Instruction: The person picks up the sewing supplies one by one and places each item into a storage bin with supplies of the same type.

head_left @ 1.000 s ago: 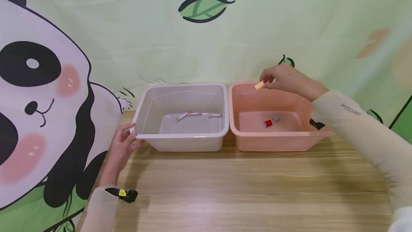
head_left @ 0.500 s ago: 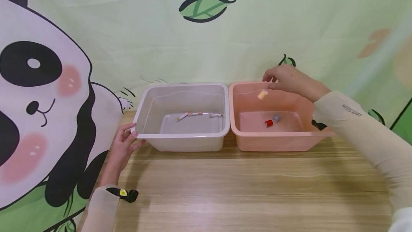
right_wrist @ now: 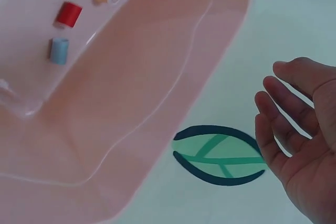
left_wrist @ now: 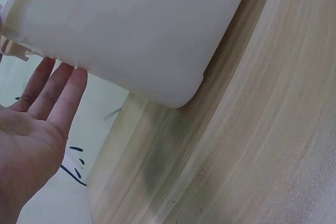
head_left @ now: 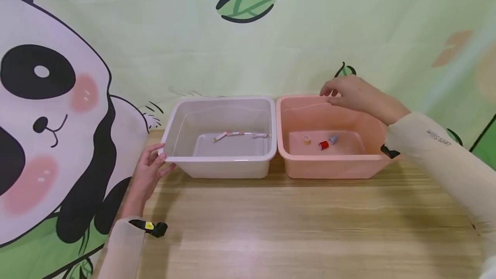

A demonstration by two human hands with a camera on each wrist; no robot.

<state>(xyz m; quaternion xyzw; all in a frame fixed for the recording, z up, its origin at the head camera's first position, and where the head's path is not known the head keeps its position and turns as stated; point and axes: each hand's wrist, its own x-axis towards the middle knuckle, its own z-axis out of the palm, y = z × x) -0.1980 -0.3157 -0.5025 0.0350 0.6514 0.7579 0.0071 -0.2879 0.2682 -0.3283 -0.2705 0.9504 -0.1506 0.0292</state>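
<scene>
My left hand (head_left: pixel 147 169) holds the white plastic basin (head_left: pixel 224 159) at its near left corner, thumb over the rim and fingers beneath. In the left wrist view, those fingers (left_wrist: pixel 67 98) reach against the basin's outer wall. Over the back of the pink basin (head_left: pixel 337 157) hovers my right hand (head_left: pixel 350 91), fingers relaxed and holding nothing. On the pink basin's floor lie three thread spools: a yellow-orange spool (head_left: pixel 307 140), a red spool (head_left: pixel 323 145) and a pale blue spool (head_left: pixel 333 139). The right wrist view shows the bare palm (right_wrist: pixel 310 145) beyond the basin's rim.
Inside the white basin are three slim pale pieces, one of them a small pinkish strip (head_left: pixel 259 135). Both basins stand side by side on a wooden table (head_left: pixel 271 227). A green cloth (head_left: pixel 329 20) printed with a panda (head_left: pixel 38 119) hangs behind and at left.
The yellow-orange spool left my right hand's fingers, fell, and now lies in the pink basin. My right hand has drawn slightly right. My left hand stays at the white basin's corner.
</scene>
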